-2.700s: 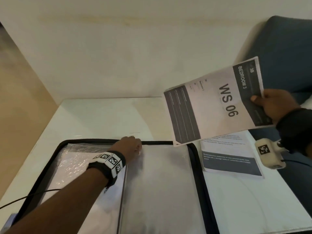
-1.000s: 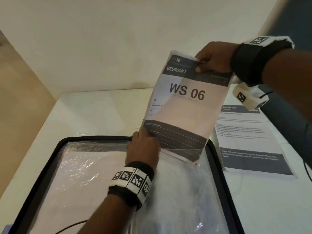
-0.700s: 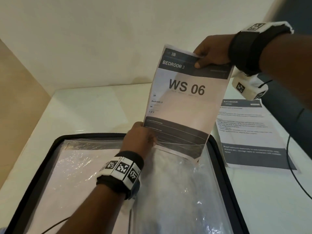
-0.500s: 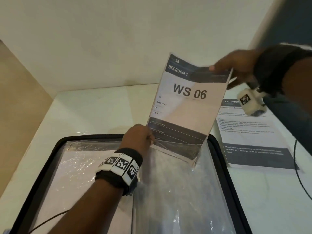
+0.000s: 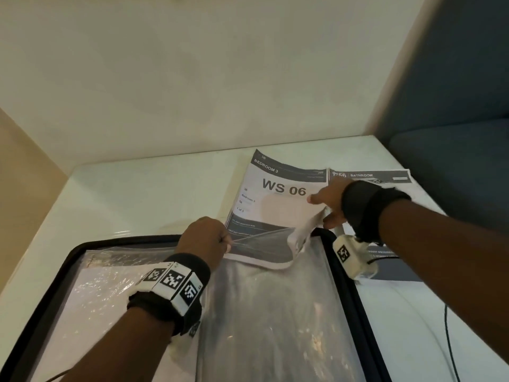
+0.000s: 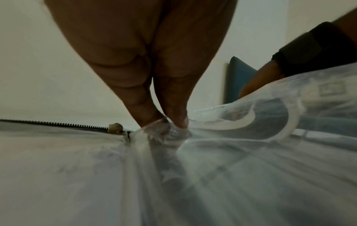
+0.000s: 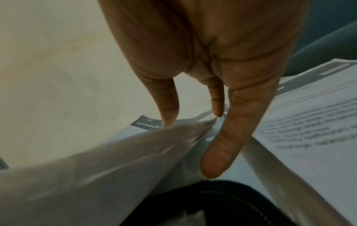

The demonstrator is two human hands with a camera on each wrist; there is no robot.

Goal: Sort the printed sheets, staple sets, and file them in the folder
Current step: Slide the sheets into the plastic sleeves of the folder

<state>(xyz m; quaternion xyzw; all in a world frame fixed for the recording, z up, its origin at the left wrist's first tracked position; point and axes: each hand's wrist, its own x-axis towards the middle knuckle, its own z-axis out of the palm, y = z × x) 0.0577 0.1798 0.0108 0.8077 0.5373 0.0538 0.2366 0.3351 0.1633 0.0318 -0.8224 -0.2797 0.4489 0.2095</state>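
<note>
A black zip folder (image 5: 132, 240) lies open on the white table, with clear plastic sleeves (image 5: 275, 312) inside. My left hand (image 5: 223, 239) pinches the top edge of the right-hand sleeve (image 6: 231, 152) beside the zipper (image 6: 58, 123). The "WS 06 / Bedroom 3" set (image 5: 281, 188) leans back over the folder's far edge. Its lower end sits in the sleeve's mouth, with the right corner curled up. My right hand (image 5: 319, 209) pinches the set's right edge, thumb on top and fingers beneath (image 7: 193, 122). A "Bathroom" sheet (image 5: 369, 176) lies to the right of the folder.
A blue upholstered seat (image 5: 454, 106) stands to the right of the table, and a pale wall runs behind it. A thin black cable (image 5: 449, 340) crosses the table's right side. The left sleeve holds a white sheet (image 5: 96, 299).
The set has tipped back from upright toward the table. My right hand has come down from its top edge to its right side. The left hand still pinches the sleeve.
</note>
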